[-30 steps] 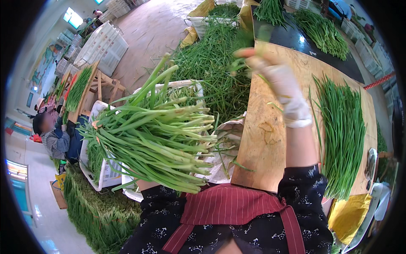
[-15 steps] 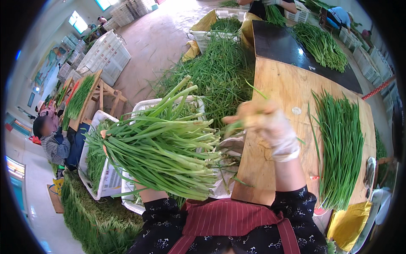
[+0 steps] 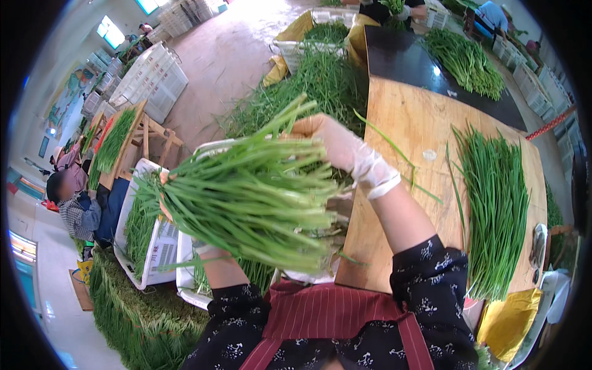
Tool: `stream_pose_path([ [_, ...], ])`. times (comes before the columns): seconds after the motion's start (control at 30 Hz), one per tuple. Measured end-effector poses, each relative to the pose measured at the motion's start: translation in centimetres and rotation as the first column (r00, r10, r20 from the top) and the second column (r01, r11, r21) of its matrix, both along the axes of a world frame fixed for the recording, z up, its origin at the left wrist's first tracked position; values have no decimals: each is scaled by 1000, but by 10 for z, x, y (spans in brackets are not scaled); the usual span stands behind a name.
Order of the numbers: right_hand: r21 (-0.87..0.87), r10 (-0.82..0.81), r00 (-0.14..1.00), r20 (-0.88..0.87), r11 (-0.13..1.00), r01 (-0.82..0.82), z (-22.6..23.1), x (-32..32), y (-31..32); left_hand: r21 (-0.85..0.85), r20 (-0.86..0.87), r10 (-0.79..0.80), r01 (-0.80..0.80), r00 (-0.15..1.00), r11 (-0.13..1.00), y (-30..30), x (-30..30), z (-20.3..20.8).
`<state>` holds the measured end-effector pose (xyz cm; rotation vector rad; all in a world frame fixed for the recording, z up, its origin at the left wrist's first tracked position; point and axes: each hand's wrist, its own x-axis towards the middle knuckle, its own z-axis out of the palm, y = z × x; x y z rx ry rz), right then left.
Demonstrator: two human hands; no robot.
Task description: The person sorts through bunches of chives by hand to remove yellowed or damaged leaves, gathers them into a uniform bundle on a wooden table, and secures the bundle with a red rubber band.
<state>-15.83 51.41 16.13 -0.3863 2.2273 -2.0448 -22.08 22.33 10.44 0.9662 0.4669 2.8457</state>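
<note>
My left hand (image 3: 164, 178), in a thin glove, grips a thick bunch of garlic chives (image 3: 253, 197) from the left. Its fingertips show on the stalks, while the bunch covers most of the palm. The pale stalk ends fan out to the right. My right hand (image 3: 338, 143), gloved too, is at the upper right side of the bunch, its bent fingers on some stalks and partly hidden among them. Loose leaves (image 3: 394, 151) lie near it on the left part of the wooden board (image 3: 401, 240). A neat row of garlic chives (image 3: 493, 209) rests on the board's right side.
White crates (image 3: 150, 259) holding greens stand below the bunch. A large heap of greens (image 3: 302, 92) lies beyond. The black tabletop (image 3: 401, 58) carries another pile (image 3: 462, 65). A seated person (image 3: 80, 203) is at the left; others work at the back.
My right hand has moved left from over the board to the bunch. A loose leaf now lies on the board where that hand was. The bunch has shifted slightly up and right.
</note>
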Motion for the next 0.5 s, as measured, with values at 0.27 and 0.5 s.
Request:
stream_pose_path([
  [0.27, 25, -418, 903, -99, 906, 422, 3, 43, 56, -217, 210, 55, -8, 976, 976, -7, -9, 1],
  [0.5, 45, -257, 958, -127, 963, 264, -23, 57, 16, -531, 473, 560, -287, 680, 797, -7, -14, -6],
])
